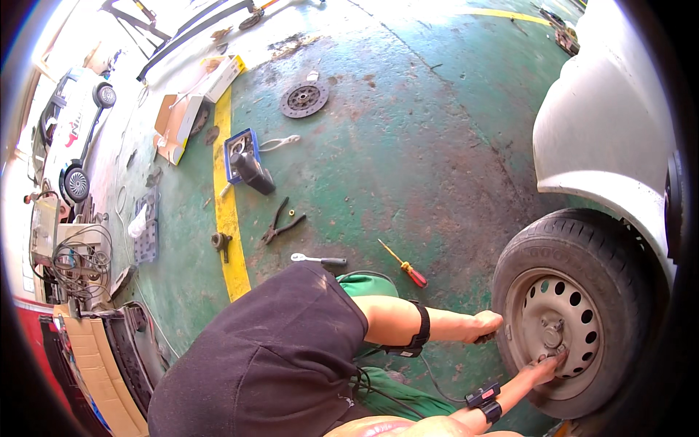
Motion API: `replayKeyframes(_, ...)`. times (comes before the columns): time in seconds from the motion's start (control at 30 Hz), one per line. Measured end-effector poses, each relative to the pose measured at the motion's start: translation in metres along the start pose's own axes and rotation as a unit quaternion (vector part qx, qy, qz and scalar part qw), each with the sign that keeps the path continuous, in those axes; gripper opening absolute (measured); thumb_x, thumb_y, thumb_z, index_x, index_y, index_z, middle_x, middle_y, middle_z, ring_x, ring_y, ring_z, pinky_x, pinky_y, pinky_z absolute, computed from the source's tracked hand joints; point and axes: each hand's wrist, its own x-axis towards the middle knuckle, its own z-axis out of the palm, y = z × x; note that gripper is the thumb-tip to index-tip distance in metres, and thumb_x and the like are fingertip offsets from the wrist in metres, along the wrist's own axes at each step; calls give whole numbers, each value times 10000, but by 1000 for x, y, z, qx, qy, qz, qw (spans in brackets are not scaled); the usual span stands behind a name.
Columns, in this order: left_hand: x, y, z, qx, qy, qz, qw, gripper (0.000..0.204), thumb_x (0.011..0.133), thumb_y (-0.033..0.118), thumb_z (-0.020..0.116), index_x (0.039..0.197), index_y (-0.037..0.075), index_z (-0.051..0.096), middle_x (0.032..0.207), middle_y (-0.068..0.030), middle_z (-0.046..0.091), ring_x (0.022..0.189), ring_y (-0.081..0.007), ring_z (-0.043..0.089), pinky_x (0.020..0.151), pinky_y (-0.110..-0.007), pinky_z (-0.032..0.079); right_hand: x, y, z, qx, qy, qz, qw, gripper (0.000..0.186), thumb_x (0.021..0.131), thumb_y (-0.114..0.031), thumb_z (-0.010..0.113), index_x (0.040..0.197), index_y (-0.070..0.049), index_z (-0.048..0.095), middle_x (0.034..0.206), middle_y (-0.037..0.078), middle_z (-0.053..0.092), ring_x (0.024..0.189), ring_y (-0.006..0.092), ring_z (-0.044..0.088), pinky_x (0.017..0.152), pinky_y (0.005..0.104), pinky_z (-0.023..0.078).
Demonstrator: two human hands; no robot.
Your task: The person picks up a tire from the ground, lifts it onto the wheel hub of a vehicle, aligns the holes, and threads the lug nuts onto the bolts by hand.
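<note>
A wheel with a grey steel rim (522, 320) and a black tyre (619, 291) stands under the white car body panel (608, 116) on the right. My right hand (545, 368) reaches onto the rim beside the hub (553, 335), its fingers closed around what looks like a wheel bolt. Just off the tyre's left side, my left hand (486, 325) is curled closed; whatever lies in its fingers is too dark to make out. A screwdriver with a red and yellow handle (415, 275) lies on the floor left of the wheel.
On the green floor lie a ratchet (320, 259), pliers (275, 224), a clutch disc (304, 99) and a blue box (234, 146) with a dark bottle (251, 173) by it. An opened carton (178, 124) is farther left. A cable (437, 379) runs beneath my arms.
</note>
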Motion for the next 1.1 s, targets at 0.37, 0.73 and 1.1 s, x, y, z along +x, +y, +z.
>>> replayKeyframes(0.37, -5, 2, 1, -3, 7, 4, 1000, 195, 810, 207, 479, 652, 99, 514, 587, -41, 477, 491, -173, 410, 484, -363, 275, -23, -20, -2, -65, -21, 26, 997, 473, 958, -399, 536, 1236, -26, 621, 966, 73, 632, 772, 163, 549, 540, 287, 382)
replayKeyframes(0.73, 0, 2, 4, 19, 3, -11, 1000, 196, 812, 232, 494, 674, 96, 519, 586, -32, 473, 485, -157, 401, 484, -365, 276, 23, 14, -7, -45, -11, 77, 996, 462, 959, -368, 546, 1309, -74, 612, 1310, 87, 603, 1071, 240, 607, 825, 341, 492)
replayKeyframes(1.1, -5, 1, 5, 27, 5, -15, 1000, 272, 876, 209, 455, 660, 69, 542, 592, -70, 512, 464, -199, 448, 455, -382, 324, 19, 17, -9, -14, -13, 7, 1000, 425, 945, -300, 589, 1224, 17, 630, 1268, 113, 630, 1035, 254, 633, 863, 351, 510)
